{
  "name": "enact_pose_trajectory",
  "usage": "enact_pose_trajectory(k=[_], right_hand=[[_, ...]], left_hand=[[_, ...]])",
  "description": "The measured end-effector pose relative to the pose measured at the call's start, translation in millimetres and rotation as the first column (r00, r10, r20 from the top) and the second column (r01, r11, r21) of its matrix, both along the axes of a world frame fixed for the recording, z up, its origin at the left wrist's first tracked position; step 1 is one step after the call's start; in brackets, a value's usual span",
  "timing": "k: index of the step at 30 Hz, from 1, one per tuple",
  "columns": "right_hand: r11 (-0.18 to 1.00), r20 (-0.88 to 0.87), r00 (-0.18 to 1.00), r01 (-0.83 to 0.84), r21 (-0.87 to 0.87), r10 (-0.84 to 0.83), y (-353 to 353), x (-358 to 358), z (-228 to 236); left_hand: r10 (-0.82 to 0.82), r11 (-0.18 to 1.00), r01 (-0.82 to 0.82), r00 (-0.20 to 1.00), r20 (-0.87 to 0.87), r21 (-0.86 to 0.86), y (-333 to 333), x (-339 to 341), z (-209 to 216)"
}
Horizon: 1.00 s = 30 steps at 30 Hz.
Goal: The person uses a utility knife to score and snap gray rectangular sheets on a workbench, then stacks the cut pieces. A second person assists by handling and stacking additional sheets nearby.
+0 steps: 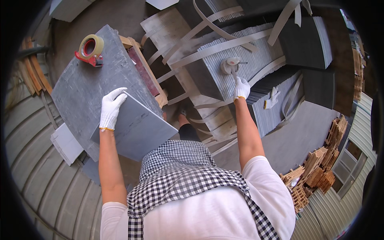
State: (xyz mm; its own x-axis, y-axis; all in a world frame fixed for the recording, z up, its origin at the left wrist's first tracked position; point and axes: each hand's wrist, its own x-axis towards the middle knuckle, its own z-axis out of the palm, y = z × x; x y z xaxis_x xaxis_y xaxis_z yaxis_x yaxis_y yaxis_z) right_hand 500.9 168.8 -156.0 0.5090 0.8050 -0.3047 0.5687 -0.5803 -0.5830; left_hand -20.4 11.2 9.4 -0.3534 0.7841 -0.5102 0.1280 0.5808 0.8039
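My left hand [112,107], in a white knit glove, grips the upper edge of a flat grey stone-look tile [140,130]. The tile leans between the grey slab worktop [86,86] and my checked apron. My right hand [241,88], also gloved, is stretched out to the right. Its fingers are closed round a thin pale handle [235,75] that reaches to a small white round container [230,65]; whether it is a brush or another tool I cannot tell. The container rests on a stack of grey tiles [248,46] standing on edge.
A red tape dispenser with yellowish tape [93,47] sits on the worktop. A loose white glove [272,98] lies on the nearer tile stack. Pale straps [224,47] loop across the stacks. Wooden pallets [316,168] are piled at the far right. A white block [67,143] stands left of the worktop.
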Motion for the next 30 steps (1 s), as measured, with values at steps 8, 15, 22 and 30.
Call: enact_pose_trajectory(k=[8, 15, 22, 30], right_hand=[[0.935, 0.414, 0.876, -0.327, 0.135, 0.246, 28, -47, 63], [0.935, 0.306, 0.891, -0.354, 0.005, 0.336, 68, -54, 40], [0.936, 0.391, 0.859, -0.35, -0.022, 0.33, 60, -66, 55], [0.896, 0.026, 0.915, -0.4, 0.194, 0.403, 34, -95, 85]], left_hand=[[0.013, 1.0, -0.013, 1.0, 0.014, -0.014, 1, 3, 2], [0.004, 1.0, -0.004, 1.0, 0.015, -0.017, 2, 2, 0], [0.01, 1.0, -0.01, 1.0, 0.006, -0.016, 0, 1, 1], [-0.018, 1.0, 0.018, 1.0, 0.001, 0.01, -4, 1, -9]])
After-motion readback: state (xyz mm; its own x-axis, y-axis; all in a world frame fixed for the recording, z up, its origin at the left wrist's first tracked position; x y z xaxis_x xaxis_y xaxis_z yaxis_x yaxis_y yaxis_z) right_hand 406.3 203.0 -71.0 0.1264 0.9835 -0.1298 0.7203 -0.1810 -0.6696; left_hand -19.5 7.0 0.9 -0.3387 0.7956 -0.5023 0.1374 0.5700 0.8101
